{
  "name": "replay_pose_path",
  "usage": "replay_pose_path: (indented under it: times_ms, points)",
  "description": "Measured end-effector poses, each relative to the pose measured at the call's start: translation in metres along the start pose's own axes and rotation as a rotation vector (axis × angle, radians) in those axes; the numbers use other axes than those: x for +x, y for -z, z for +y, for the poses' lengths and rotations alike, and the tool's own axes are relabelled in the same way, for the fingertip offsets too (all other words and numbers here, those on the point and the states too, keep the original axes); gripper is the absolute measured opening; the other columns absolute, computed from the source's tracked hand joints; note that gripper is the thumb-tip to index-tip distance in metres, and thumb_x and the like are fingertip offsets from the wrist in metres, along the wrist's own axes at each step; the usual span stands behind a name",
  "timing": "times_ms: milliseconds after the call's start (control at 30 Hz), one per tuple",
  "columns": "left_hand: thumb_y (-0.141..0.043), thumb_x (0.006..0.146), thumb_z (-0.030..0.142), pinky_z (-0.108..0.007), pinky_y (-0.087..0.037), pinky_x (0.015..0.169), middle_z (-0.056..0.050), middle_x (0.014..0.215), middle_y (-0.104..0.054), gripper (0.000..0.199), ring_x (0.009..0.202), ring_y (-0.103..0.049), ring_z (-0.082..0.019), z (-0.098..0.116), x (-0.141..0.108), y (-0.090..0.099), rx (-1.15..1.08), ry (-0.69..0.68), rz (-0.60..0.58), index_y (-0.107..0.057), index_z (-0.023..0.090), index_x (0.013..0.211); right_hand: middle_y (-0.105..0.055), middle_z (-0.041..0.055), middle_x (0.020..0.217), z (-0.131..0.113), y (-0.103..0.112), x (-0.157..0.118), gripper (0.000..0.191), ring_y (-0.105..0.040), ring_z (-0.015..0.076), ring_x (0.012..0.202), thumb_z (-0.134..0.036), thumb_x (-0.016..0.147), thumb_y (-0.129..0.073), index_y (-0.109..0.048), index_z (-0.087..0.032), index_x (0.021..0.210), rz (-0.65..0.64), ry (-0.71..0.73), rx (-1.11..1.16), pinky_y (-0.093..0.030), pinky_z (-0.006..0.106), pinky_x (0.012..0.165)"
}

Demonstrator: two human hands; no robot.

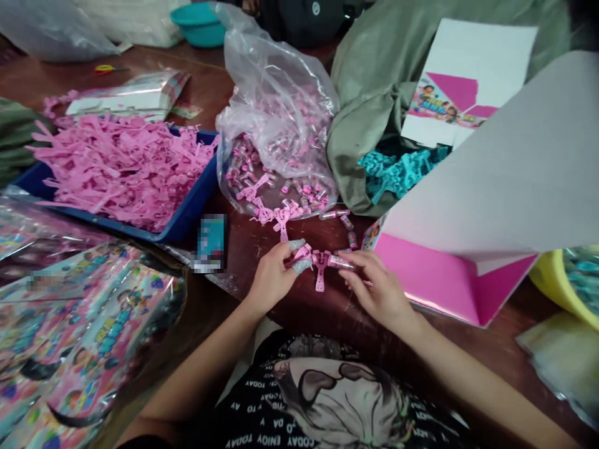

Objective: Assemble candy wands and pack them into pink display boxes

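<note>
My left hand (275,275), with pale tape round its thumb and a fingertip, pinches one end of a pink Y-shaped plastic piece (320,277). The stem of that piece hangs down between both hands. My right hand (381,290) holds a small clear tube with a pink end (341,262) against the piece's other side. Just beyond my fingers, more pink Y-shaped pieces (282,223) lie at the mouth of a clear plastic bag (281,81). Several small filled tubes (352,239) lie loose on the table near my right hand.
On the left stands a blue tray (196,206) heaped with pink plastic parts (126,165). Printed packages (93,337) fill the near left. An open pink-and-white box (430,274) stands at right, before a green sack with teal parts (397,174). A yellow tub (555,280) sits far right.
</note>
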State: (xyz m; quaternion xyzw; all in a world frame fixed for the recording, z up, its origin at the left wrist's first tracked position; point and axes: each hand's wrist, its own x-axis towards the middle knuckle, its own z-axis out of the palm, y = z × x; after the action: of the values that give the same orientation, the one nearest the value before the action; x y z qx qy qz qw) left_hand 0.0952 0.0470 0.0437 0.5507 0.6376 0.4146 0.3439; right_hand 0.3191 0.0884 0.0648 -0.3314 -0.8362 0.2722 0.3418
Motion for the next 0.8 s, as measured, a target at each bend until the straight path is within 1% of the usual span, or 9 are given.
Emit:
replay_pose_path:
  times_ms: [133, 200, 267, 333, 400, 433, 533, 667, 800]
  points:
    - [-0.075, 0.084, 0.031, -0.040, -0.063, 0.082, -0.004, 0.115, -0.075, 0.038, 0.097, -0.073, -0.023, 0.042, -0.009, 0.005, -0.283, 0.049, -0.296, -0.069, 0.031, 0.121, -0.071, 0.0062, 0.118, 0.003, 0.038, 0.007, 0.031, -0.069, 0.0182, 0.105, -0.029, 0.100, -0.055, -0.060, -0.026, 0.131, -0.133, 0.055, 0.044, -0.059, 0.038, 0.092]
    - [-0.075, 0.084, 0.029, -0.039, -0.062, 0.086, -0.003, 0.116, -0.075, 0.037, 0.100, -0.072, -0.023, 0.057, -0.008, 0.003, -0.357, 0.055, -0.390, -0.069, 0.031, 0.121, -0.072, 0.0047, 0.120, 0.006, 0.050, 0.008, 0.032, -0.069, 0.0176, 0.107, -0.029, 0.100, -0.056, -0.061, -0.026, 0.132, -0.179, 0.093, 0.048, -0.059, 0.037, 0.094]
    - [-0.072, 0.085, 0.027, -0.039, -0.059, 0.091, -0.001, 0.110, -0.076, 0.029, 0.101, -0.072, -0.022, 0.066, -0.006, 0.002, -0.347, 0.041, -0.466, -0.073, 0.030, 0.114, -0.072, 0.0036, 0.118, 0.006, 0.058, 0.007, 0.033, -0.069, 0.0167, 0.107, -0.028, 0.100, -0.057, -0.060, -0.027, 0.133, -0.214, 0.104, 0.045, -0.060, 0.035, 0.093]
    - [-0.064, 0.088, 0.024, -0.034, -0.059, 0.079, 0.001, 0.088, -0.076, 0.015, 0.084, -0.071, -0.019, 0.070, -0.003, 0.002, -0.212, 0.040, -0.521, -0.076, 0.027, 0.096, -0.072, 0.0038, 0.117, 0.004, 0.064, 0.004, 0.034, -0.070, 0.0162, 0.106, -0.027, 0.100, -0.057, -0.059, -0.027, 0.134, -0.247, 0.110, 0.035, -0.061, 0.033, 0.091]
    - [-0.057, 0.089, 0.019, -0.027, -0.053, 0.065, 0.002, 0.069, -0.070, 0.020, 0.067, -0.066, -0.015, 0.071, -0.002, 0.002, -0.061, 0.031, -0.542, -0.075, 0.022, 0.082, -0.072, 0.0057, 0.118, 0.000, 0.068, 0.001, 0.035, -0.070, 0.0168, 0.106, -0.025, 0.100, -0.056, -0.059, -0.024, 0.135, -0.267, 0.130, -0.001, -0.061, 0.033, 0.092]
    - [-0.054, 0.089, 0.017, -0.025, -0.050, 0.062, 0.002, 0.067, -0.069, 0.022, 0.064, -0.064, -0.013, 0.072, -0.002, 0.001, -0.014, 0.020, -0.545, -0.074, 0.019, 0.081, -0.072, 0.0072, 0.118, -0.002, 0.069, 0.000, 0.034, -0.070, 0.0173, 0.106, -0.024, 0.100, -0.055, -0.059, -0.021, 0.134, -0.269, 0.146, -0.029, -0.061, 0.033, 0.093]
    - [-0.053, 0.091, 0.015, -0.023, -0.046, 0.063, -0.001, 0.076, -0.072, 0.021, 0.069, -0.064, -0.012, 0.075, -0.004, -0.001, 0.057, -0.089, -0.532, -0.073, 0.016, 0.087, -0.072, 0.0110, 0.118, -0.008, 0.073, -0.005, 0.033, -0.071, 0.0181, 0.105, -0.021, 0.101, -0.053, -0.058, -0.015, 0.133, -0.264, 0.214, -0.140, -0.062, 0.032, 0.092]
    - [-0.050, 0.089, 0.010, -0.025, -0.043, 0.062, -0.002, 0.075, -0.065, 0.022, 0.069, -0.058, -0.013, 0.078, -0.007, -0.004, 0.233, -0.360, -0.472, -0.068, 0.014, 0.078, -0.070, 0.0133, 0.122, -0.012, 0.077, -0.012, 0.037, -0.071, 0.0203, 0.104, -0.018, 0.100, -0.053, -0.055, -0.012, 0.137, -0.313, 0.267, -0.286, -0.065, 0.035, 0.088]
    - [-0.044, 0.085, 0.004, -0.027, -0.045, 0.063, -0.004, 0.076, -0.062, 0.026, 0.070, -0.057, -0.015, 0.073, -0.012, 0.000, 0.327, -0.485, -0.426, -0.069, 0.013, 0.082, -0.070, 0.0153, 0.122, -0.015, 0.074, -0.012, 0.038, -0.071, 0.0217, 0.102, -0.016, 0.100, -0.053, -0.055, -0.010, 0.137, -0.343, 0.265, -0.304, -0.065, 0.037, 0.085]
